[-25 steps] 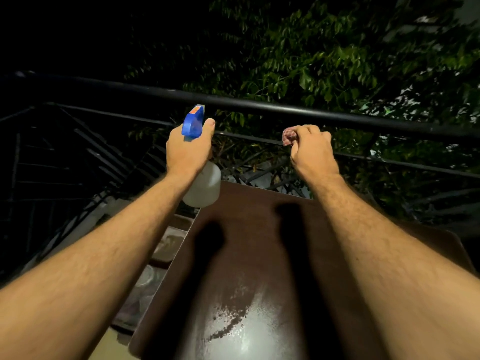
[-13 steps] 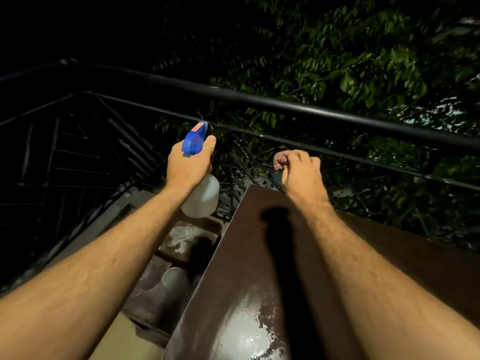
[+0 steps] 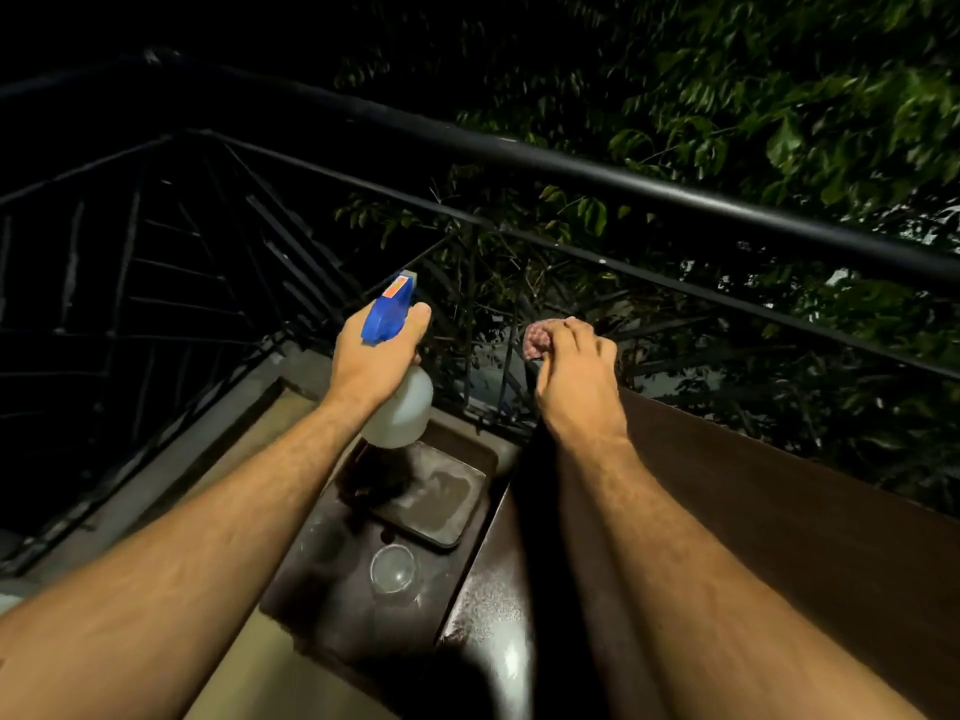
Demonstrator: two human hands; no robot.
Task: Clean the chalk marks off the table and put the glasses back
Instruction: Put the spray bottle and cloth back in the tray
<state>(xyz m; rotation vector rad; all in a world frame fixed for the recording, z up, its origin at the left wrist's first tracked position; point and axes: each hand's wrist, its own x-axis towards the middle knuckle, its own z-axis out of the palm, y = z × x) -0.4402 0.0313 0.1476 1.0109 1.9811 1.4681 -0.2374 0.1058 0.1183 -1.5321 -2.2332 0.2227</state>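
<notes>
My left hand (image 3: pixel 376 350) grips a white spray bottle (image 3: pixel 402 413) with a blue trigger head, held out over a low surface left of the table. My right hand (image 3: pixel 574 374) clutches a bunched pinkish cloth (image 3: pixel 535 339) above the far left corner of the dark brown table (image 3: pixel 779 511). The tabletop's near left part (image 3: pixel 498 631) shines wet. A clear glass (image 3: pixel 393 568) stands on the low dark surface (image 3: pixel 332 605) below the table's left edge. A second glass (image 3: pixel 324 537) shows dimly beside it.
A dusty dark tray (image 3: pixel 441 504) lies on the low surface under the spray bottle. A black metal railing (image 3: pixel 623 179) runs behind the table, with tree leaves beyond it. A concrete ledge (image 3: pixel 208 459) and railing bars lie to the left.
The view has swung left and down, so the low surface with the tray and glasses has come into sight. Both hands keep their holds and sit lower in frame.
</notes>
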